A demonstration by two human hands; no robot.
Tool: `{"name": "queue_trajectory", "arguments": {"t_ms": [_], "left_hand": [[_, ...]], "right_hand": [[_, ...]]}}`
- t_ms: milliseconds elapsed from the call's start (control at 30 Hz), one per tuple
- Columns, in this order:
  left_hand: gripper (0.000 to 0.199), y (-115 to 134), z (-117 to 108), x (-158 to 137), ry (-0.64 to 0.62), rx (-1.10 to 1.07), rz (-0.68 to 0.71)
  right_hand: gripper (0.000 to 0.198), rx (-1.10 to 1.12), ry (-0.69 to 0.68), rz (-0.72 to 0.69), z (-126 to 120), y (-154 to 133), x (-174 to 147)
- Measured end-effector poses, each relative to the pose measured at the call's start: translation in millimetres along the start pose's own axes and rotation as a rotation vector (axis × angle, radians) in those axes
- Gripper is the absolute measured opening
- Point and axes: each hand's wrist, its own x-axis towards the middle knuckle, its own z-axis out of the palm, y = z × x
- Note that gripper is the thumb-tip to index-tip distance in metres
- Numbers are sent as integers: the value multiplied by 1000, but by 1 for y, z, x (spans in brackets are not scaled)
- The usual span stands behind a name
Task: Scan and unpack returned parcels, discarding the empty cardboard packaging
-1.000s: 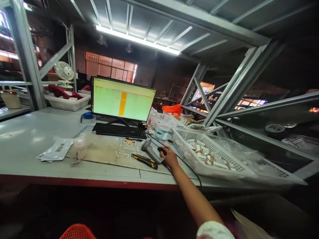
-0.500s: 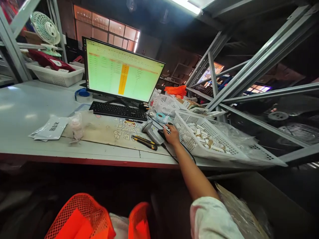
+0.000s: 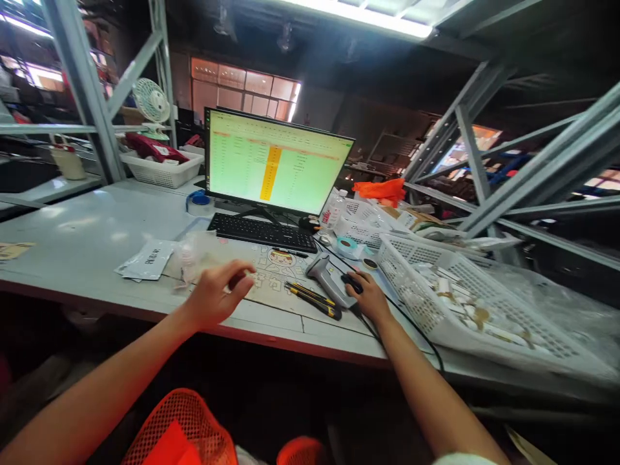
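"Where is the mouse (image 3: 351, 281)?"

"It is under the right hand (image 3: 371, 296), whose fingers bend over it and have hold of it. The left hand (image 3: 217, 297) is well apart, toward nine o'clock."

"And its long axis?"

"The fingers hide part, so I cannot tell. The scanner (image 3: 329, 279), just beside at nine o'clock, lies from ten-thirty to four-thirty."

"Does the left hand hold something?"

"Nothing that I see. Its fingers are half curled, with the thumb apart; the cutters (image 3: 314, 299) are at three o'clock."
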Motion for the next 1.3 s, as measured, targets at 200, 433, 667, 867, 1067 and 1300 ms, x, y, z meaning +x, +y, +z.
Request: {"name": "queue_trajectory", "arguments": {"t_ms": [200, 433, 667, 867, 1067, 1300], "left_hand": [[28, -63, 63, 106, -125, 372, -425], [56, -131, 81, 129, -8, 537, -590], [76, -167, 88, 132, -84, 589, -580], [76, -168, 87, 133, -87, 590, -586], [76, -168, 87, 132, -78, 586, -593], [75, -168, 89, 130, -86, 578, -602]], "right_hand": [[45, -46, 8, -22, 1, 6, -2], [47, -41, 11, -28, -1, 9, -3], [50, -39, 2, -11, -2, 11, -2], [50, -24, 13, -4, 0, 13, -2], [50, -15, 17, -9, 3, 17, -1], [50, 6, 16, -8, 2, 17, 0]]}}
